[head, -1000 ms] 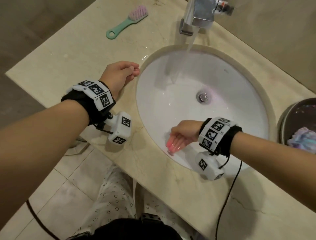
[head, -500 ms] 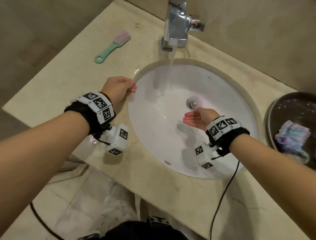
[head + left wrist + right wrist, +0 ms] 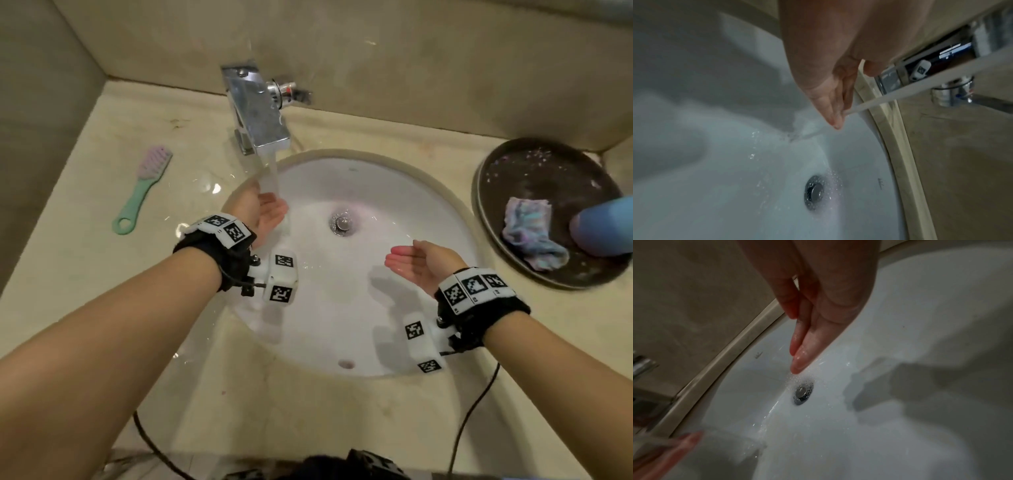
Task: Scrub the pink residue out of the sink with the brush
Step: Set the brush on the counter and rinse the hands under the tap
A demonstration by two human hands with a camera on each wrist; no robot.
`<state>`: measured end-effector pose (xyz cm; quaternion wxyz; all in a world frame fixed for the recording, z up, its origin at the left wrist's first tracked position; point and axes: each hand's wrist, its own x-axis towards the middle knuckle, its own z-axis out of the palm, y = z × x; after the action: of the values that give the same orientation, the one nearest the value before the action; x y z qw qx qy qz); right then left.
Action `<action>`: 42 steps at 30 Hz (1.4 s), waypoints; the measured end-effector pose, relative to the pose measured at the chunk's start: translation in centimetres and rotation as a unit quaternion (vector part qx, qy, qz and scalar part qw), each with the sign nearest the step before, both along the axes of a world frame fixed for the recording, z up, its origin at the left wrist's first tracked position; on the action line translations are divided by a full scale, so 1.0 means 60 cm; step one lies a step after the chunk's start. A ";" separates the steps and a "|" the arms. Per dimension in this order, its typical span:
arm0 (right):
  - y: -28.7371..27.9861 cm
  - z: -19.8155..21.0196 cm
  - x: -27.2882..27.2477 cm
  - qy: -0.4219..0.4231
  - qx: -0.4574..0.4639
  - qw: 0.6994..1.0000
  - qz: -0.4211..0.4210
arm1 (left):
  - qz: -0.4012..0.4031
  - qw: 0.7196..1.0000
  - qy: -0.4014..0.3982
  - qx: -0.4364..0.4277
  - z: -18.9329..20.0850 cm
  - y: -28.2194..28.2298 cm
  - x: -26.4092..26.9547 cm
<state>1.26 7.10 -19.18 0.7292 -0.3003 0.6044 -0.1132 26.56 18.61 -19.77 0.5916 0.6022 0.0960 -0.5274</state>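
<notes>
Both empty, the left hand (image 3: 263,212) cups tap water and the right hand (image 3: 416,265) waits flat-fingered above a mostly rinsed sink (image 3: 404,192), faint pink lingering, brush (image 3: 145,192) unused at ten o'clock

Black wristbands (image 3: 219,253) bearing white coded marker tiles, white camera blocks (image 3: 281,275) beneath, thin black cable (image 3: 474,411) lower right.

Glossy white ceramic sink (image 3: 394,212), shiny chrome faucet (image 3: 255,113), polished beige marble counter (image 3: 85,274).
</notes>
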 end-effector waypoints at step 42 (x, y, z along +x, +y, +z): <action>0.014 0.010 -0.022 -0.071 0.001 0.997 0.017 | -0.227 0.974 0.017 0.005 0.043 0.034 -0.117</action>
<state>-0.05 7.96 -18.56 0.7721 -0.3012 0.5463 -0.1208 19.55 20.64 -17.18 0.4521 0.6020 -0.0304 -0.6575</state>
